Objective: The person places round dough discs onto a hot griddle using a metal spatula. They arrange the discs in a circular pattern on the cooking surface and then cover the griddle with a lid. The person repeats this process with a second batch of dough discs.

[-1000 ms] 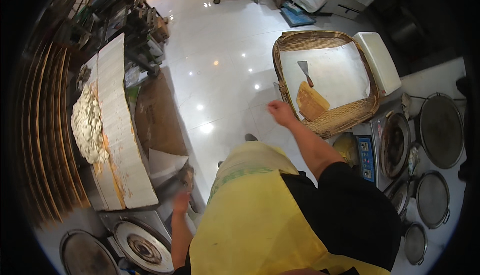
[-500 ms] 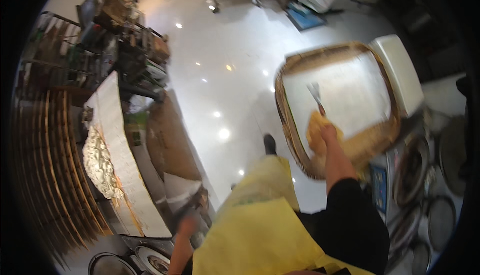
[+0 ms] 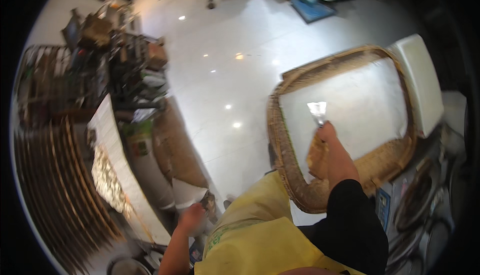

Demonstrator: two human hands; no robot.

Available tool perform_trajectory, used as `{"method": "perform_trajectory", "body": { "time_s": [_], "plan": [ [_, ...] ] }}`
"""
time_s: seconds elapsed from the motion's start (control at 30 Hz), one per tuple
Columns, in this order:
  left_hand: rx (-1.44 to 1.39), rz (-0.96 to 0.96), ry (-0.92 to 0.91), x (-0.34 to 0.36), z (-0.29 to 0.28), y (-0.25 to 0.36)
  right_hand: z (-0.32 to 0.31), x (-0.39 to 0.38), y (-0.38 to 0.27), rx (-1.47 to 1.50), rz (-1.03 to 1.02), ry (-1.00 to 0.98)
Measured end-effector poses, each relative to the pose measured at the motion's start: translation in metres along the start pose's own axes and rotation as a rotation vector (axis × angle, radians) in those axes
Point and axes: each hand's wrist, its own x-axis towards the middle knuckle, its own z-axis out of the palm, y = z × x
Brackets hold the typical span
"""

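Note:
My right hand (image 3: pixel 326 132) is closed round the handle of a scraper (image 3: pixel 317 109) with a flat, flared metal blade. Below that hand hangs a yellow-brown, cloth-like piece (image 3: pixel 318 161); whether the same fingers grip it is hidden. Both are over a large woven basket (image 3: pixel 274 125) with rounded corners and a pale, flat layer inside. At the lower left, my left hand (image 3: pixel 192 218) is smeared by motion beside a brown and white sack (image 3: pixel 187 193). Its fingers do not show clearly.
A white board (image 3: pixel 125 165) bears a lumpy pale mass (image 3: pixel 107 180), next to stacked slatted racks (image 3: pixel 55 185). A cluttered metal shelf (image 3: pixel 131 70) stands at the far left. Right of the basket are a white box (image 3: pixel 421 85) and round trays (image 3: pixel 415 195).
The scraper has tilted, its blade now facing up more broadly. The basket appears lower and nearer in view, and the cloth-like piece hangs narrower. My left hand has shifted slightly up.

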Motion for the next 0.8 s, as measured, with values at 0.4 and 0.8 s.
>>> {"method": "perform_trajectory", "body": {
  "time_s": [0.4,0.8],
  "plan": [
    [0.281,-0.039,0.044,0.001,-0.030,-0.088,0.036,-0.105,-0.058,0.549,0.035,-0.322],
    [0.335,0.160,0.197,0.076,-0.068,-0.260,-0.018,-0.079,-0.182,0.892,0.100,0.363]
  ]
}}
